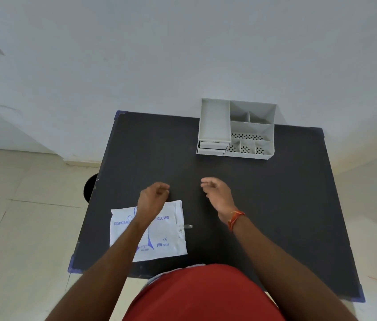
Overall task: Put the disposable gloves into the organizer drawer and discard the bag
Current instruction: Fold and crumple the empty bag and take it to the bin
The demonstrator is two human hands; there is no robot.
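Observation:
A white plastic bag of disposable gloves (163,235) with blue print lies flat on the near left of the black table (287,205). My left forearm crosses over it. My left hand (154,196) hovers just beyond the bag's far edge, fingers loosely curled, holding nothing. My right hand (217,192) hangs above the table's middle, fingers half curled and apart, also holding nothing. The grey organizer (237,129) stands at the table's far edge; its drawers (213,147) at the lower left front look shut.
A dark round bin (89,187) peeks out beside the table's left edge, on the tiled floor. A white wall rises right behind the organizer. A small clear scrap (188,226) lies by the bag's right edge.

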